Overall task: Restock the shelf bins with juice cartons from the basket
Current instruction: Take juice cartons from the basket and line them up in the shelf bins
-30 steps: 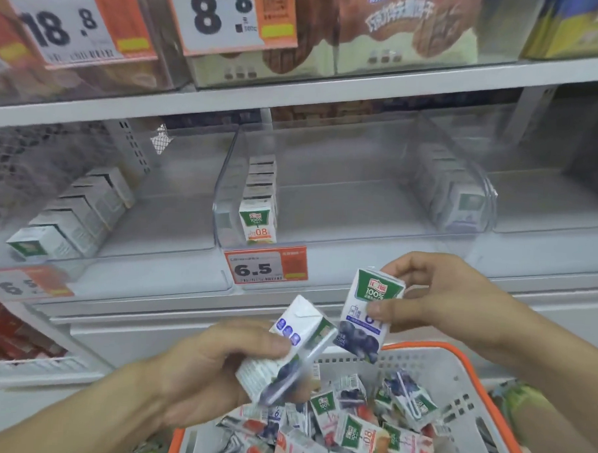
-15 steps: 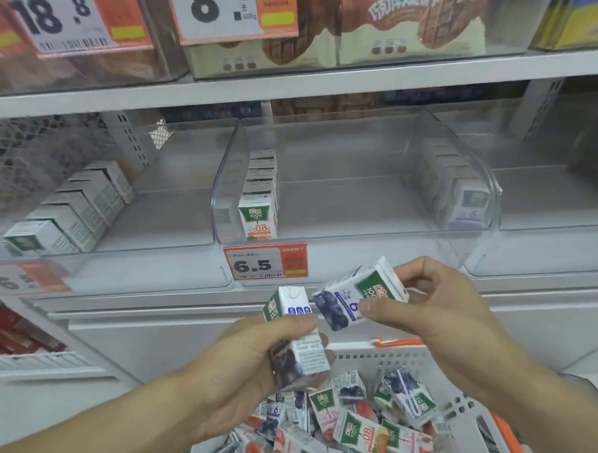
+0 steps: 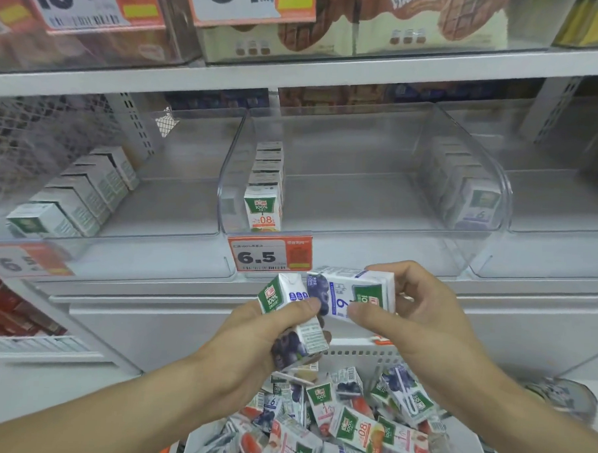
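Note:
My left hand (image 3: 251,340) grips an upright blueberry juice carton (image 3: 295,323). My right hand (image 3: 420,320) holds a second blueberry carton (image 3: 351,292) on its side, its end touching the first. Both are above the white basket (image 3: 357,352), which holds several mixed juice cartons (image 3: 350,423). On the shelf stand clear bins: the middle bin (image 3: 361,181) has a row of orange-labelled cartons (image 3: 262,207) at its left and a row of blueberry cartons (image 3: 476,206) at its right. The left bin (image 3: 153,233) holds a row of cartons (image 3: 72,196).
A 6.5 price tag (image 3: 269,256) hangs on the shelf edge just above my hands. An upper shelf (image 3: 297,75) carries boxed goods and larger price tags. Another clear bin (image 3: 566,203) sits at the right. A shoe (image 3: 564,399) shows on the floor at right.
Both hands rose toward the shelf. The right carton turned from upright to lying sideways, and the left carton turned upright and now touches it.

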A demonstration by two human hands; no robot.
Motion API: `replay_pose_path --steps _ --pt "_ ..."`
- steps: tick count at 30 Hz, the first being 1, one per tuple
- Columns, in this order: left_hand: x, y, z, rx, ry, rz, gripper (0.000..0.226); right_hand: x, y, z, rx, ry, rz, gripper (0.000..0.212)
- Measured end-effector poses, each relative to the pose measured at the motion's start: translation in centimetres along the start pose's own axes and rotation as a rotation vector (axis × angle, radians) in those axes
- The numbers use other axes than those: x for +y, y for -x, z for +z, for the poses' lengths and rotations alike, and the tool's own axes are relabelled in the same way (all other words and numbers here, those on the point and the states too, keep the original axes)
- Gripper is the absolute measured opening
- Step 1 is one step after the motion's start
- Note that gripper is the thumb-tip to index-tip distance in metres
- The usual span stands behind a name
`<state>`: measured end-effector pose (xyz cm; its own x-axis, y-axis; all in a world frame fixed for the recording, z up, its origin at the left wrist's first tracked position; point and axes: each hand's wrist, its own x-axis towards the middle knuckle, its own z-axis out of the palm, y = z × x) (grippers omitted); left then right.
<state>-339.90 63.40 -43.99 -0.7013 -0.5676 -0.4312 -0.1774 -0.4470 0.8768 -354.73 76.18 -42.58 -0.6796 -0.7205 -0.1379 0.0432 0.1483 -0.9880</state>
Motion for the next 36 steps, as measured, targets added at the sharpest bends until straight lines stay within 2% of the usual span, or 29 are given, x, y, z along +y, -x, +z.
replay_pose_path --steps 3,6,10,15,24,29,34,36 --pt "0.0 -0.1 0.1 0.017 -0.115 0.077 0.047 0.1 0.1 0.4 -0.009 -0.015 -0.008 0.043" --pt "0.4 0.0 0.0 0.083 -0.35 0.207 0.038 -0.5 -0.1 0.1 -0.002 -0.053 0.015 0.053" --pt "0.3 0.3 -0.3 0.069 -0.616 0.335 0.049 -1.2 -0.4 -0.4 -0.046 0.029 -0.001 0.045" --pt "-0.2 0.5 0.1 0.014 -0.797 0.418 0.054 -1.1 -0.4 -0.1 -0.07 0.11 -0.009 0.061" --pt "-0.2 0.4 0.3 0.055 -0.864 0.543 0.052 -1.1 0.2 0.0 -0.211 0.262 -0.079 0.075" --pt "-0.3 0.3 0.2 0.031 -0.978 0.595 0.062 -0.7 0.6 0.8 -0.178 0.284 -0.102 0.077" --pt "0.1 0.1 0.7 -0.031 -1.087 0.698 0.065 -0.1 0.8 0.8 -0.134 0.338 -0.079 0.062" --pt "0.6 0.2 1.0 -0.066 -1.111 0.66 0.066 0.0 0.4 0.6 -0.116 0.308 -0.033 0.059"
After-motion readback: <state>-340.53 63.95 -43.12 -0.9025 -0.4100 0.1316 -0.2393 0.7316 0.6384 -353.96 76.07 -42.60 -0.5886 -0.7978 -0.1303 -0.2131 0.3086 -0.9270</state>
